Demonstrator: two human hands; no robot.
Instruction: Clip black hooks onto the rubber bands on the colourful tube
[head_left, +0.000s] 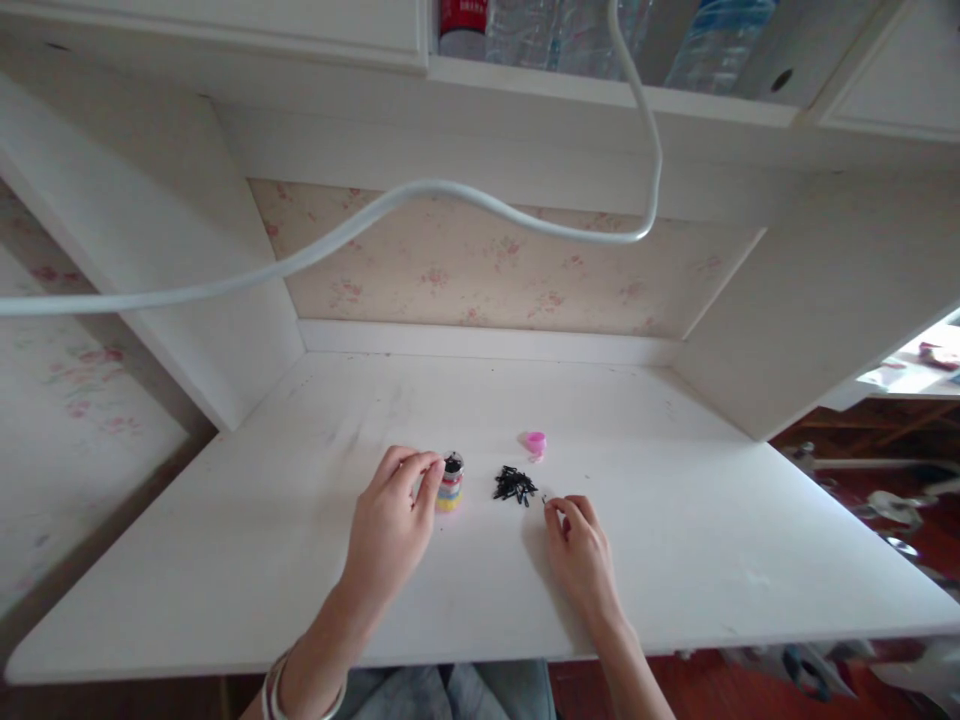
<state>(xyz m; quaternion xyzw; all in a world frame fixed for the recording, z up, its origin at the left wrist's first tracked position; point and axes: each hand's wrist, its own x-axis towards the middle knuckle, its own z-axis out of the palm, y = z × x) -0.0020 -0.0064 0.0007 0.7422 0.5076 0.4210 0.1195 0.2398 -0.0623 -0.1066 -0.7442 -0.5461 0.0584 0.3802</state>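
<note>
A small clear jar (450, 490) stands upright on the white desk, with coloured bands of white, blue and yellow in it and black bits at its mouth. My left hand (394, 510) is closed beside it, thumb and fingertips pinched at the rim; what they hold, if anything, is too small to make out. To the right of the jar lies a loose pile of small black pieces (514, 485). My right hand (581, 545) is closed just right of the pile, pinching a tiny black piece (545, 499). A pink cap (535, 442) rests behind the pile.
The white desk (720, 530) has side panels (817, 290) left and right. A white cable (480, 197) hangs across the view. Overhead, a shelf (600, 92) holds plastic bottles (724, 40). Blurred items lie on the reddish floor at the right.
</note>
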